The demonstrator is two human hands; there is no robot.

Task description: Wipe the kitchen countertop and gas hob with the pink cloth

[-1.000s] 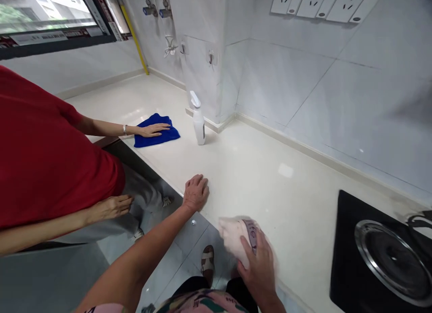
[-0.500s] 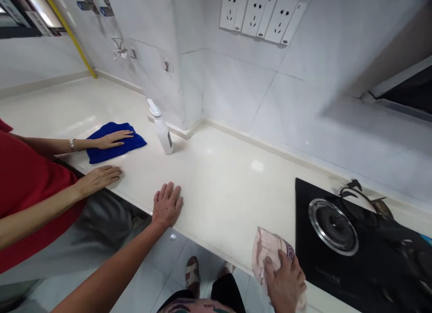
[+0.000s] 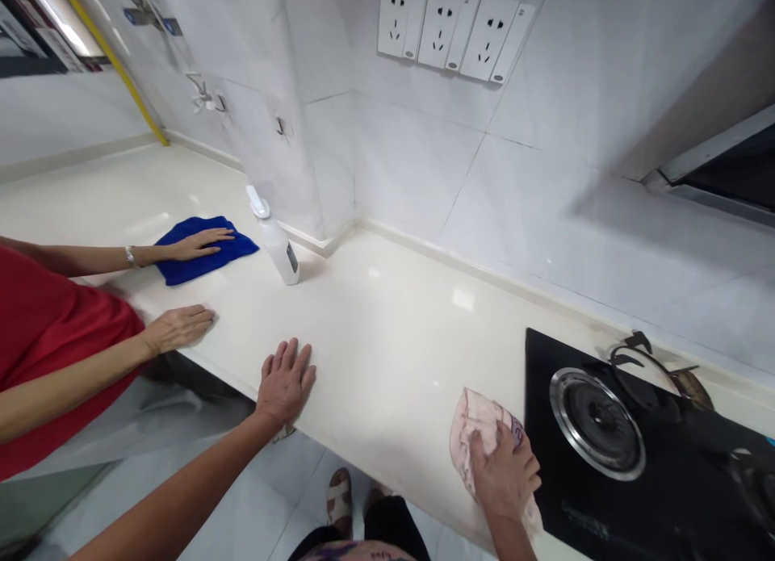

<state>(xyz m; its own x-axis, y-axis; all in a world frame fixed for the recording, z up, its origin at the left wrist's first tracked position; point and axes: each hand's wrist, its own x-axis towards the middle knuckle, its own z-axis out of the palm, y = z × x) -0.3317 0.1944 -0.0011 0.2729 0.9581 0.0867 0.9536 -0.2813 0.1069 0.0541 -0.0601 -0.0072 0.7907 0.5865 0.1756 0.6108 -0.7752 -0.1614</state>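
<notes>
My left hand (image 3: 284, 383) lies flat on the cream countertop (image 3: 375, 359) near its front edge, fingers stretched out and holding nothing. My right hand (image 3: 504, 468) grips a folded pale pink cloth (image 3: 469, 424) with purple lettering and presses it onto the counter. The cloth sits just left of the black gas stove (image 3: 550, 496). Part of the cloth is hidden under my palm and fingers.
Left of me, a person in red rests one hand on a blue cloth (image 3: 182, 266), the other hand (image 3: 182, 327) on the counter. A white spray bottle (image 3: 278, 250) stands near the wall corner. Sockets (image 3: 445, 28) line the wall. A burner (image 3: 598, 422) is at right.
My right hand and the pink cloth have shifted slightly away from me along the counter's stove side. The view has moved a little; my left hand stays flat on the counter.
</notes>
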